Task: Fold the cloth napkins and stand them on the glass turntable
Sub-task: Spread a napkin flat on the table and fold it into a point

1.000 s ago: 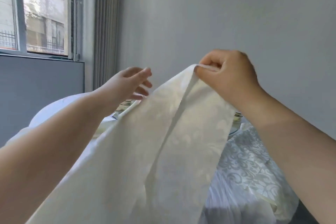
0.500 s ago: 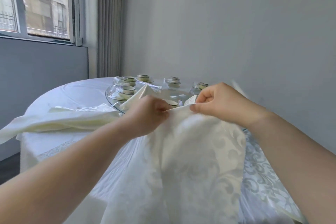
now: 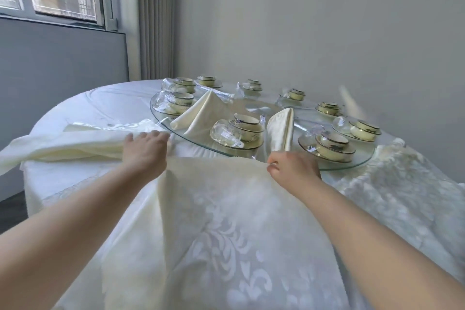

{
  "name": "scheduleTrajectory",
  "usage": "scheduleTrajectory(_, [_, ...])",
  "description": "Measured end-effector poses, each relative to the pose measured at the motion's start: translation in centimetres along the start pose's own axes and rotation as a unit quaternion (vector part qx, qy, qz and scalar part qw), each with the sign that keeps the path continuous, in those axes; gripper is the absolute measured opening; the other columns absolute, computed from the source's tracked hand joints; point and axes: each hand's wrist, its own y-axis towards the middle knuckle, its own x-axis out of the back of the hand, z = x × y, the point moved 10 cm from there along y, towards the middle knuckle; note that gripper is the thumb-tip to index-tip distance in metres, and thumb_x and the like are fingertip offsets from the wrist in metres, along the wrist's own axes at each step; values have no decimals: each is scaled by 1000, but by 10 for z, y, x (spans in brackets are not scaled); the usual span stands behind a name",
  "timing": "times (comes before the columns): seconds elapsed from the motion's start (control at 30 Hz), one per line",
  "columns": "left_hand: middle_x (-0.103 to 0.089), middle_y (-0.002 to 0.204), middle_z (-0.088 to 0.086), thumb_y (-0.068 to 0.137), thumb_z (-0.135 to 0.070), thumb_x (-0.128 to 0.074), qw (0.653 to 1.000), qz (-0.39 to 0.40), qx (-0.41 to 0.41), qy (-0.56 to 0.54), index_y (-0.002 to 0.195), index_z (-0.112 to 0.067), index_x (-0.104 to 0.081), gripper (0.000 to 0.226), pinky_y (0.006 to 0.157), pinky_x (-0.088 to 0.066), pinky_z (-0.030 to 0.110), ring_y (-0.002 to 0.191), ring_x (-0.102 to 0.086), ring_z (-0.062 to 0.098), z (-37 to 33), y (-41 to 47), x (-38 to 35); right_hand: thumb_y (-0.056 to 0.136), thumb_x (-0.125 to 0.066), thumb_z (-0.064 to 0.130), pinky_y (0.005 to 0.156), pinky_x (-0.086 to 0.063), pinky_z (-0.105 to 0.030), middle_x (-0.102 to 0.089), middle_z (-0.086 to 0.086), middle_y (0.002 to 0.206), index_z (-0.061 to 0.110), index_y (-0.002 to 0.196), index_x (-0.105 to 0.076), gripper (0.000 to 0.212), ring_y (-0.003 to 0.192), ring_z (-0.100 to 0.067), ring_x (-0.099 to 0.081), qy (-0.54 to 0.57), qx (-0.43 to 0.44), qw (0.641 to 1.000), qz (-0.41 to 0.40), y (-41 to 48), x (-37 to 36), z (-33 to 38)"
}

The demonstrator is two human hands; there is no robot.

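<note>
A big cream napkin [image 3: 226, 221] with a leafy pattern lies spread flat at the near side of the bench [image 3: 100, 100]. The right hand [image 3: 292, 166] pinches its far edge. That edge is just in front of the round glass turntable [image 3: 347, 166]. A tent-shaped napkin [image 3: 201, 114] and a tall curled napkin [image 3: 281, 128] stand on the glass. Loose napkins [image 3: 70, 143] lie piled at the left.
</note>
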Motion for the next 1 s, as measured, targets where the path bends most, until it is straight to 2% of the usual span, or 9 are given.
scheduleTrajectory(0.1, [-49,136,4,80,-5,-37,966,-163,-180,-92,127,-18,-53,51,105,-18,30,123,-48,22,-59,-28,21,94,-40,23,74,-36,-26,-63,-4,115,23,109,-61,25,108,-26,-55,7,-22,1000,2,15,-22,1])
scheduleTrajectory(0.23, [-45,140,0,94,-27,-37,910,-22,-383,-154,132,-18,-49,41,105,-16,21,128,-42,9,-147,-86,-19,94,-41,21,82,-40,-26,-62,-5,116,21,110,-62,26,110,-25,-53,20,-12,1000,16,28,-40,17])
scheduleTrajectory(0.37, [-4,155,-10,80,-75,-9,924,192,-315,-100,148,-23,-10,85,110,8,21,141,3,4,-138,-90,-101,93,-45,24,87,-38,-28,-58,-4,123,19,122,-53,30,114,-24,-50,54,6,998,27,29,-52,23])
scheduleTrajectory(0.4, [-1,155,-10,22,-72,29,933,194,-288,-96,148,-24,-7,140,110,9,21,141,5,4,-134,-87,-93,92,-48,27,88,-38,-28,-55,-2,126,20,127,-48,36,116,-23,-49,72,-7,997,42,26,-57,16])
scheduleTrajectory(0.43, [1,155,-9,83,-13,-34,932,196,-295,-78,148,-23,-6,72,110,10,22,141,7,4,-131,-84,-108,90,-52,29,88,-39,-27,-55,-1,126,21,129,-44,41,116,-22,-50,102,-31,993,58,23,-62,5])
scheduleTrajectory(0.47, [2,156,-8,90,-65,-16,940,156,-289,-95,148,-23,-4,72,111,10,23,141,8,4,-132,-83,-94,88,-55,30,86,-39,-27,-55,-1,122,21,130,-42,45,114,-21,-51,148,-63,984,73,17,-67,-8])
scheduleTrajectory(0.63, [5,156,-7,97,-49,-21,946,162,-268,-84,148,-23,-1,61,111,11,23,141,9,5,-131,-83,-102,82,-66,21,72,-38,-21,-52,3,94,11,116,-53,38,88,-13,-53,360,-179,906,134,-26,-91,-65])
scheduleTrajectory(0.83, [0,155,-10,74,-68,5,953,159,-244,-79,148,-25,-5,86,112,7,24,141,6,5,-128,-81,-105,83,-64,25,71,-36,-21,-47,11,83,23,90,-52,14,84,-10,-49,249,-178,943,132,-58,-95,-96])
scheduleTrajectory(1.0, [0,155,-10,96,-52,-21,959,157,-216,-93,148,-25,-6,60,112,6,25,142,5,4,-124,-80,-99,85,-59,26,76,-36,-23,-50,13,82,22,81,-53,9,98,-13,-47,201,-141,965,90,-51,-88,-82])
